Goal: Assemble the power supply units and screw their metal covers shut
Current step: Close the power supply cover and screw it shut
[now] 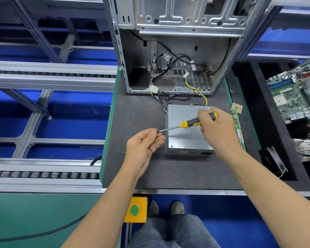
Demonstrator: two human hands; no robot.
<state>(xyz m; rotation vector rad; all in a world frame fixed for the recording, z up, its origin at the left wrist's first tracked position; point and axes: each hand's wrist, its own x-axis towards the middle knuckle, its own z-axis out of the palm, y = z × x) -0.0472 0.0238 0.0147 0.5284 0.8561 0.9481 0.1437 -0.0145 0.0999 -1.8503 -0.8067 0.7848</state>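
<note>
While above the power supply [186, 133], right hand [218, 129] round screwdriver [190, 122], left hand [143, 145] seemingly pinching its tip

The person is wearing no gloves and no sleeves: both forearms are showing bare down to the left hand [143, 144] and right hand [217, 129]. Lower down, the person is wearing blue jeans [174, 231] and grey shoes [177, 208]. No rings or watch are showing.

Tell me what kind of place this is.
Probably a computer assembly line in a factory: a roller conveyor runs beside the work mat, an open computer case stands on it, and a motherboard lies alongside.
</note>
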